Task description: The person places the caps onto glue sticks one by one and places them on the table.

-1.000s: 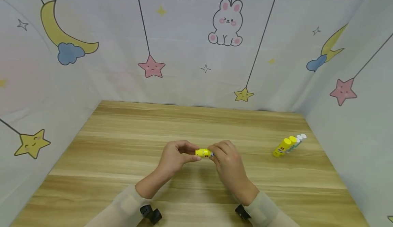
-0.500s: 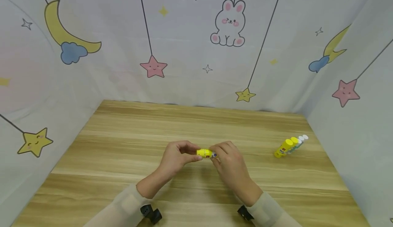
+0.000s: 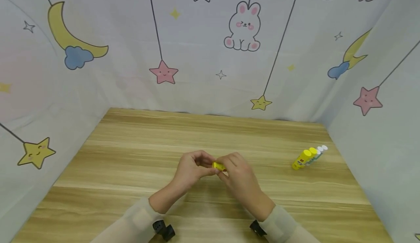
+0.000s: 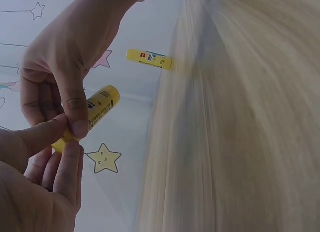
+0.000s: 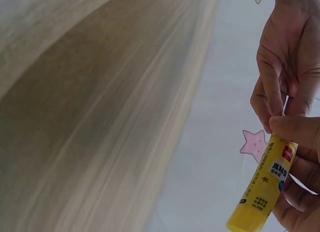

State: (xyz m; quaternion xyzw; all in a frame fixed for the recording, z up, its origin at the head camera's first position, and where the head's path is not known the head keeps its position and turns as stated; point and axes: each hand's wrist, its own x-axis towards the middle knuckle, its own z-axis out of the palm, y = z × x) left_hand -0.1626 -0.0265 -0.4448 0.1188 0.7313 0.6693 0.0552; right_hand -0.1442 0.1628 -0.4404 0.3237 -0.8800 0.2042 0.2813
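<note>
A yellow glue stick (image 3: pixel 219 166) is held above the middle of the table, between both hands. My left hand (image 3: pixel 191 168) pinches one end of it with thumb and fingers. From the other side my right hand (image 3: pixel 242 175) grips its body, covering much of it in the head view. The right wrist view shows the printed label on the glue stick (image 5: pixel 265 182), whose far end sticks out past the right fingers. In the left wrist view, fingertips of both hands meet around the near end of the glue stick (image 4: pixel 104 107).
At the right of the wooden table (image 3: pixel 147 133) stand yellow glue sticks (image 3: pixel 302 159) in a row with white-capped sticks (image 3: pixel 319 149). Patterned white cloth (image 3: pixel 203 89) walls the table at the back and both sides.
My right hand has shifted left along the glue stick towards the left hand, so less of the stick shows between them. The left hand has moved slightly right.
</note>
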